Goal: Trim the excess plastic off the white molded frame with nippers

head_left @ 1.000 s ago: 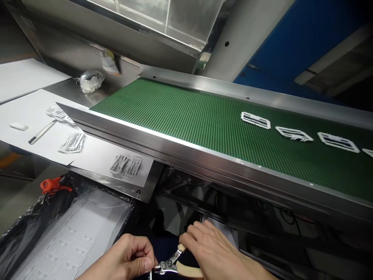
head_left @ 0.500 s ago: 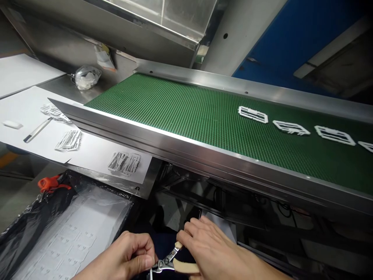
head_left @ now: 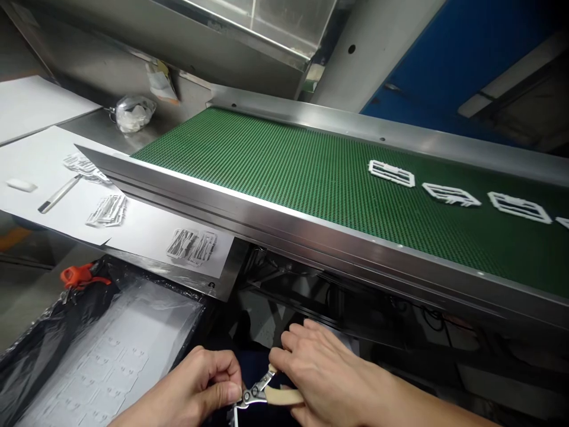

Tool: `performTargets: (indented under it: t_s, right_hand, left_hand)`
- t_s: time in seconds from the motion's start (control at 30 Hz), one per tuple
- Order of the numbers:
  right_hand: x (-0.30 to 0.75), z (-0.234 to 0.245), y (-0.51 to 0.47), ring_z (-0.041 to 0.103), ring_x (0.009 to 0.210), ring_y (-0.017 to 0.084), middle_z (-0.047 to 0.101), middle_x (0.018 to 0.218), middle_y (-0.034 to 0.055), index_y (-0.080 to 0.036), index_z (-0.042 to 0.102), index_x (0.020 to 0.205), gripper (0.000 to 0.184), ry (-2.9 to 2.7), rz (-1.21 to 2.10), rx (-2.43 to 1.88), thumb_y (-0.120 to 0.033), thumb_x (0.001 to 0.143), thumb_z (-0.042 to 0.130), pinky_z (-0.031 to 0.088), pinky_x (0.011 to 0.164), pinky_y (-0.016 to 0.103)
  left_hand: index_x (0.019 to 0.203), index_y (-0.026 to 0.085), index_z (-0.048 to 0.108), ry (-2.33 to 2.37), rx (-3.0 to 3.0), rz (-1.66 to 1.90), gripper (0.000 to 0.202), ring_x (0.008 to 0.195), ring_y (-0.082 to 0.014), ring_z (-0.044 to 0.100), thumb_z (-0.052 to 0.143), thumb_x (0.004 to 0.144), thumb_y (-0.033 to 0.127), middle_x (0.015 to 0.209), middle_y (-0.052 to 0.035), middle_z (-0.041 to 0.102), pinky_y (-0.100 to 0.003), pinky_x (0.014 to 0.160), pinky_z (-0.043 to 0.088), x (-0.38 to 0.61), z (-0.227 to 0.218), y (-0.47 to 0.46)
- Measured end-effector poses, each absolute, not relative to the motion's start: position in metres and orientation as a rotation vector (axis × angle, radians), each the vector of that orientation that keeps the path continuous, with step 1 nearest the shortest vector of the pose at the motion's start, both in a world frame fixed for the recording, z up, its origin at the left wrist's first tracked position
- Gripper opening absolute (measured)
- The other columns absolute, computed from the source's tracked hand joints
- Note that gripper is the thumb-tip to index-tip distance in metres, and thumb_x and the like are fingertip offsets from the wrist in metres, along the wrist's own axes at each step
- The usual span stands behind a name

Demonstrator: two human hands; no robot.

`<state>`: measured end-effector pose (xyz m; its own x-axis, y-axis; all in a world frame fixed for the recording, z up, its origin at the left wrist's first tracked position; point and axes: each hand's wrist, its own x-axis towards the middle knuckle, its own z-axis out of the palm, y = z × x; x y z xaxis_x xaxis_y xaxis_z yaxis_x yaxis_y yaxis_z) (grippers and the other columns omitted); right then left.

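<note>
Both hands are bare: no gloves, rings or watch show on either. The left hand [head_left: 195,391] comes in from the bottom edge with only a short stretch of bare wrist in view (its forearm is cut off by the frame). The right hand [head_left: 326,379] shows more, a bare forearm running to the lower right corner, with no sleeve or cuff. Fingernails look short and unpainted.

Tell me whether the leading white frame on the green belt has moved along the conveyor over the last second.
Cannot tell. The leading white frame sits at about the same spot relative to the hole in the conveyor's far rail; the small shifts match the camera's own motion.
</note>
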<state>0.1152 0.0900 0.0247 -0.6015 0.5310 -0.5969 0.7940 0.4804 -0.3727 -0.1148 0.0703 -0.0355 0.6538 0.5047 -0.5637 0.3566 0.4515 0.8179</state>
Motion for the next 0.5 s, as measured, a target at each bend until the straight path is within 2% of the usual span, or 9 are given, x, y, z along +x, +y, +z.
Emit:
performTargets:
  t_s: [0.13, 0.27, 0.37, 0.5]
  right_hand:
    - [0.112, 0.025, 0.097, 0.052, 0.071, 0.020, 0.053, 0.072, 0.0018, -0.022, 0.050, 0.077, 0.017, 2.391, -0.789, 1.029, -0.029, 0.063, 0.056, 0.040, 0.071, 0.032]
    - [0.112, 0.022, 0.101, 0.038, 0.049, 0.014, 0.048, 0.057, -0.0017, -0.023, 0.045, 0.068, 0.015, 2.457, -0.743, 1.002, -0.029, 0.058, 0.056, 0.022, 0.049, 0.029]
    - [0.115, 0.020, 0.100, 0.027, 0.041, 0.012, 0.043, 0.050, -0.0040, -0.022, 0.041, 0.063, 0.015, 2.438, -0.790, 1.022, -0.027, 0.058, 0.055, 0.016, 0.046, 0.029]
    - [0.123, 0.017, 0.097, 0.035, 0.045, 0.013, 0.045, 0.052, -0.0041, -0.023, 0.043, 0.065, 0.012, 2.405, -0.867, 1.134, -0.027, 0.063, 0.055, 0.019, 0.049, 0.027]
  left_hand:
    - [0.073, 0.020, 0.051, 0.915, 1.139, 0.130, 0.032, 0.064, -0.0151, 0.032, 0.052, 0.086, 0.049, 0.064, 0.0057, 0.039, -0.031, 0.057, 0.022, -0.113, -0.038, 0.069]
    - [0.071, 0.019, 0.050, 0.916, 1.132, 0.146, 0.032, 0.063, -0.0150, 0.032, 0.052, 0.086, 0.048, 0.065, 0.0052, 0.039, -0.030, 0.056, 0.022, -0.110, -0.044, 0.066]
    - [0.071, 0.019, 0.050, 0.902, 1.077, 0.178, 0.036, 0.062, -0.0147, 0.032, 0.052, 0.085, 0.052, 0.064, 0.0046, 0.040, -0.031, 0.056, 0.021, -0.109, -0.048, 0.064]
    - [0.072, 0.020, 0.047, 0.925, 0.994, 0.237, 0.042, 0.057, -0.0133, 0.026, 0.051, 0.083, 0.060, 0.059, 0.0069, 0.035, -0.030, 0.053, 0.018, -0.106, -0.048, 0.063]
